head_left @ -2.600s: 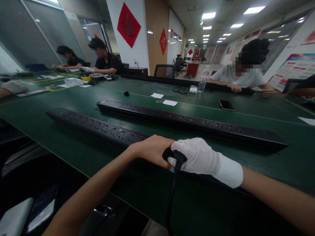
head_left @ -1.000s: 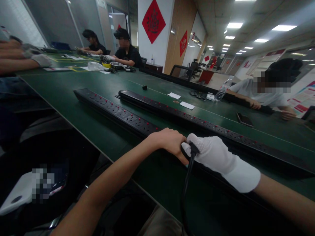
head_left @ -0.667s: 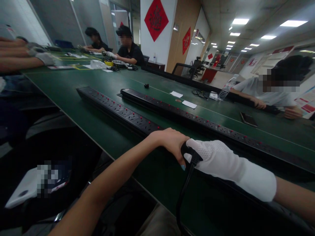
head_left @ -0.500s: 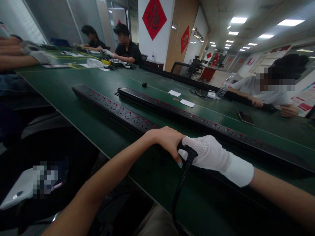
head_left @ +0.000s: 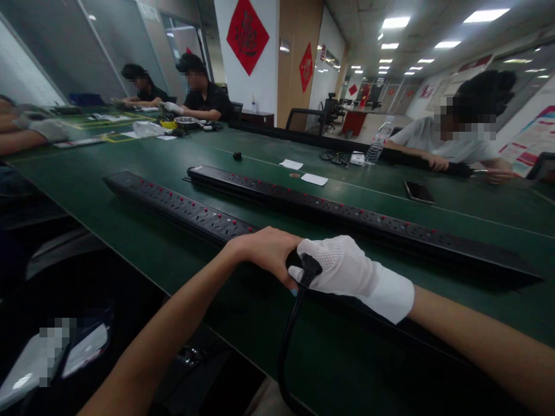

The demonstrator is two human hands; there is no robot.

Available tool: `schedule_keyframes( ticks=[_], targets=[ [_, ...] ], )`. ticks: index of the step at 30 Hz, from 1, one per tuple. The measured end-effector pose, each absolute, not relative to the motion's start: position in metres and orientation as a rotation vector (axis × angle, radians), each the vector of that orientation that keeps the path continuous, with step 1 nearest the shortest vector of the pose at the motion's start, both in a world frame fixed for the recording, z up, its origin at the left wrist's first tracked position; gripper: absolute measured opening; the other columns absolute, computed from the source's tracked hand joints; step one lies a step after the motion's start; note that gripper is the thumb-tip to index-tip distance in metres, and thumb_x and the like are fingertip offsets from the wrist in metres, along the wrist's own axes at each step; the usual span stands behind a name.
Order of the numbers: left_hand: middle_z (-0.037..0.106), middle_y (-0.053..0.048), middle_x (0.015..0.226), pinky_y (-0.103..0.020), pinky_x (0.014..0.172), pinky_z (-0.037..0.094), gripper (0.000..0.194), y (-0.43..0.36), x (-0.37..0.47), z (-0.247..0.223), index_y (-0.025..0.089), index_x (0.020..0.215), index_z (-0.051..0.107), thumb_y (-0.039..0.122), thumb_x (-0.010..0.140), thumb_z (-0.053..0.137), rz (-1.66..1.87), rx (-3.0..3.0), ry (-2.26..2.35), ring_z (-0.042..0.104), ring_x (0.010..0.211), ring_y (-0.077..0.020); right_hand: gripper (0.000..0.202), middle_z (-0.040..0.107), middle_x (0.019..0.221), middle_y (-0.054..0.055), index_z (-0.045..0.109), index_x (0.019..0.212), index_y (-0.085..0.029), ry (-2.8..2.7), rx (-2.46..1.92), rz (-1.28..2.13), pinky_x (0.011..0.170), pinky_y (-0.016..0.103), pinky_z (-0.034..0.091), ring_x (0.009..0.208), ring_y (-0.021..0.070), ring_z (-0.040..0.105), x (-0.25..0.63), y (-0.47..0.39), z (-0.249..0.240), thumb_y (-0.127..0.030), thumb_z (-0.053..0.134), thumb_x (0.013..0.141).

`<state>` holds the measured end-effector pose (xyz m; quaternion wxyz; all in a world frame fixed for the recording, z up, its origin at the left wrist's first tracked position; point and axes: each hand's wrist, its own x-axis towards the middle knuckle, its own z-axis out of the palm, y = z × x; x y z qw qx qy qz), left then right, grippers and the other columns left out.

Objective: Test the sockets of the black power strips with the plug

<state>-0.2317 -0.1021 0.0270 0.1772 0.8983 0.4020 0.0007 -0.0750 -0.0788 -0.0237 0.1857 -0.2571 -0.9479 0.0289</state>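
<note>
I sit at a long green table (head_left: 60, 167) that runs beneath a white pillar (head_left: 271, 86) with a red diamond decoration (head_left: 248, 36). Grey partition panels (head_left: 52, 46) slant along the left; wood-toned cladding (head_left: 289, 75) adjoins the pillar. Far off, I see a black office chair (head_left: 330, 110), a red-fronted desk (head_left: 354, 122) and pale floor (head_left: 373, 124). Bright ceiling lights (head_left: 396, 22) recede above, and posters (head_left: 537, 124) cover the right wall (head_left: 515, 95).

My right hand (head_left: 333, 263) wears a white glove with raised dots and a smooth cuff; my bare left hand (head_left: 269, 251) shows a pale blue nail (head_left: 294, 292).
</note>
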Motion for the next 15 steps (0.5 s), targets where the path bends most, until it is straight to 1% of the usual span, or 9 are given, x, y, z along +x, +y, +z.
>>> schedule_keyframes(
  ticks=[3, 5, 9, 12, 15],
  targets=[
    [0.062, 0.000, 0.106, -0.024, 0.075, 0.040, 0.057, -0.102, -0.232, 0.026, 0.024, 0.105, 0.052, 0.052, 0.058, 0.068, 0.025, 2.578, 1.116, 0.058, 0.093, -0.0199, 0.029, 0.055, 0.059, 0.001, 0.057, 0.072, -0.022, -2.698, -0.642, -0.048, 0.051, 0.028, 0.036, 0.055, 0.0156, 0.054, -0.054, -0.087, 0.001, -0.051, 0.055, 0.072],
    [0.061, 0.000, 0.106, -0.025, 0.076, 0.040, 0.057, -0.102, -0.233, 0.025, 0.024, 0.105, 0.052, 0.052, 0.058, 0.068, 0.033, 2.583, 1.105, 0.058, 0.094, -0.0197, 0.029, 0.059, 0.069, 0.002, 0.058, 0.079, -0.021, -2.689, -0.627, -0.100, 0.051, 0.027, 0.034, 0.059, 0.0150, 0.054, -0.046, -0.091, 0.011, -0.049, 0.049, 0.077],
    [0.062, 0.001, 0.104, -0.024, 0.077, 0.040, 0.055, -0.102, -0.233, 0.024, 0.024, 0.102, 0.053, 0.052, 0.058, 0.069, 0.032, 2.564, 1.125, 0.058, 0.093, -0.0195, 0.033, 0.061, 0.078, 0.003, 0.058, 0.085, -0.019, -2.708, -0.608, -0.101, 0.051, 0.026, 0.032, 0.062, 0.0132, 0.054, -0.045, -0.092, 0.016, -0.048, 0.045, 0.079],
    [0.062, 0.002, 0.103, -0.025, 0.077, 0.040, 0.052, -0.103, -0.232, 0.024, 0.025, 0.101, 0.054, 0.051, 0.059, 0.069, 0.048, 2.557, 1.126, 0.058, 0.092, -0.0189, 0.035, 0.062, 0.079, 0.003, 0.058, 0.086, -0.019, -2.716, -0.606, -0.063, 0.052, 0.026, 0.033, 0.064, 0.0136, 0.054, -0.047, -0.091, 0.014, -0.050, 0.044, 0.079],
    [0.062, 0.002, 0.104, -0.025, 0.077, 0.040, 0.051, -0.104, -0.232, 0.024, 0.025, 0.102, 0.053, 0.050, 0.060, 0.068, 0.061, 2.553, 1.119, 0.058, 0.092, -0.0188, 0.034, 0.062, 0.080, 0.003, 0.058, 0.086, -0.019, -2.730, -0.599, -0.054, 0.054, 0.026, 0.033, 0.065, 0.0141, 0.054, -0.046, -0.092, 0.014, -0.048, 0.043, 0.080]
  ],
)
